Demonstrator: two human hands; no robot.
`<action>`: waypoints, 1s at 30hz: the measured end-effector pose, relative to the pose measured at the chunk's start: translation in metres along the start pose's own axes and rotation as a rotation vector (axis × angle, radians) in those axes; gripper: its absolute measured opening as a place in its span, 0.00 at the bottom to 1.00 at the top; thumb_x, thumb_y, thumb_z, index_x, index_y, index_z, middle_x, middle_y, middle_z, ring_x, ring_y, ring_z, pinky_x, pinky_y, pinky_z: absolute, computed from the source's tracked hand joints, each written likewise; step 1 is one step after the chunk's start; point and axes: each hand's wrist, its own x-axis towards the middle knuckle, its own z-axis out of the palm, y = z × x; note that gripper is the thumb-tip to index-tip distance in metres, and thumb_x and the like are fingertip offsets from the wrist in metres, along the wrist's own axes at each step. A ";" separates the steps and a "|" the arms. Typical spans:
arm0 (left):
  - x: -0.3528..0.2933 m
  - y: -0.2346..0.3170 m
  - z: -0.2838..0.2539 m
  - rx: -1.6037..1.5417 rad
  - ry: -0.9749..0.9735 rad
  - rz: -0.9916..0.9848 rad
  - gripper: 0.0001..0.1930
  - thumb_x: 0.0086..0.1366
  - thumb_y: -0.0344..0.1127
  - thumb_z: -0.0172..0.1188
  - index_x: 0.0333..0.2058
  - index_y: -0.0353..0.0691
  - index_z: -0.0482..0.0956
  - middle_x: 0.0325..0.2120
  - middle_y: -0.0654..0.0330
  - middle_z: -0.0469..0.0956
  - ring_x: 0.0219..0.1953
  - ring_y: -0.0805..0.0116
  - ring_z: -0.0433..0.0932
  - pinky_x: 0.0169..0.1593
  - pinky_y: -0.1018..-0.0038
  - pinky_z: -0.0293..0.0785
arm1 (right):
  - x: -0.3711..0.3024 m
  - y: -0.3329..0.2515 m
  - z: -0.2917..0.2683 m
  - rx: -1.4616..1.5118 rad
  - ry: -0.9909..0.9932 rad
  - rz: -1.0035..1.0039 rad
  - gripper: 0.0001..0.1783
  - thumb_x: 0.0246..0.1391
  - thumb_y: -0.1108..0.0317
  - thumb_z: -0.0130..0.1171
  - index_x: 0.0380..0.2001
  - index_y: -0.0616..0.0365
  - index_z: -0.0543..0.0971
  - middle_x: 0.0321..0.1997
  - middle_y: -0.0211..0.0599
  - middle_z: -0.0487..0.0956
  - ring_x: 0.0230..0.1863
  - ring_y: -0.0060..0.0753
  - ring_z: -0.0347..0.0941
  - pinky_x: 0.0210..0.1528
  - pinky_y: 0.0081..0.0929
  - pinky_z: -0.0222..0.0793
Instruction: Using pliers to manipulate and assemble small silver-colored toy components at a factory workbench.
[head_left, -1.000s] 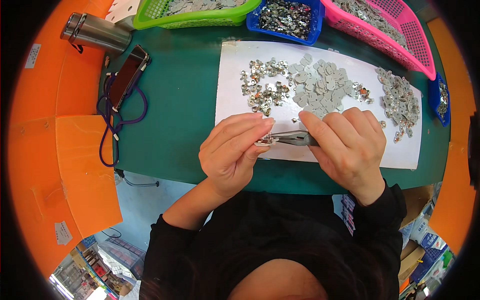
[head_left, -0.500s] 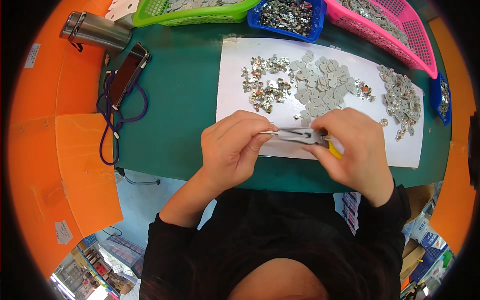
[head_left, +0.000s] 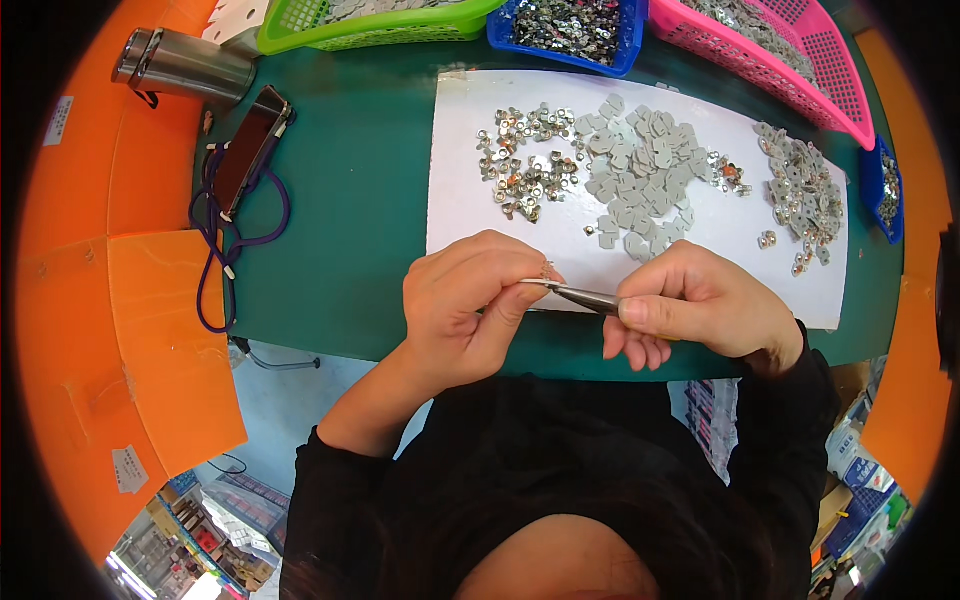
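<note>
Left hand (head_left: pixel 470 305) at centre, curled, thumb and forefinger pinched on a tiny bright metal part (head_left: pixel 547 272) at its fingertips; right hand (head_left: pixel 700 310) just to the 3 o'clock side, fingers closed round slim grey metal tweezers (head_left: pixel 580 294), tips pointing toward 9 o'clock and meeting the tiny part; whether the tips actually clamp it, too small to tell; both hands hovering over the near edge of a white paper sheet (head_left: pixel 470 190) lying on a dark green tabletop (head_left: pixel 350 200).

On the sheet, toward 12 o'clock from the hands: a loose heap of small shiny silver fittings (head_left: pixel 522 160); just beside it at 3 o'clock, a broader pile of flat pale-grey squarish pieces (head_left: pixel 640 175); further toward 2 o'clock, a scatter of silvery stamped plates (head_left: pixel 800 195) near the sheet's right end.

Along the far edge at 12 o'clock: a lime-green plastic mesh basket (head_left: pixel 370 25), a blue plastic tray of glinting metal bits (head_left: pixel 565 25), a pink plastic mesh basket (head_left: pixel 790 55); a small blue bin (head_left: pixel 885 190) at 3 o'clock.

Toward 10 o'clock: a steel cylindrical flask (head_left: pixel 180 65) lying on its side; a dark smartphone (head_left: pixel 250 150) with a purple lanyard cord (head_left: pixel 215 250) looped beneath it; an orange board (head_left: pixel 150 330) at 9 o'clock.
</note>
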 end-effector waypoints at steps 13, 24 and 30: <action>-0.008 0.002 0.020 -0.124 0.218 -0.048 0.04 0.64 0.23 0.58 0.29 0.32 0.77 0.23 0.57 0.77 0.21 0.72 0.72 0.25 0.79 0.67 | 0.003 0.005 0.008 -0.363 0.202 -0.159 0.14 0.60 0.62 0.59 0.29 0.63 0.82 0.18 0.29 0.75 0.19 0.17 0.67 0.23 0.19 0.61; -0.009 -0.008 0.026 -0.308 0.328 -0.179 0.07 0.69 0.25 0.54 0.31 0.30 0.76 0.24 0.58 0.76 0.25 0.75 0.74 0.30 0.80 0.69 | 0.001 0.015 0.016 -0.567 0.543 -0.295 0.10 0.53 0.67 0.63 0.31 0.65 0.78 0.24 0.39 0.76 0.22 0.31 0.69 0.26 0.25 0.62; -0.007 -0.004 0.029 -0.232 0.271 -0.180 0.07 0.69 0.25 0.54 0.31 0.30 0.75 0.26 0.58 0.76 0.26 0.75 0.74 0.30 0.80 0.68 | 0.008 0.020 0.027 -0.560 0.587 -0.334 0.10 0.53 0.67 0.62 0.32 0.66 0.78 0.26 0.39 0.76 0.23 0.29 0.69 0.25 0.24 0.61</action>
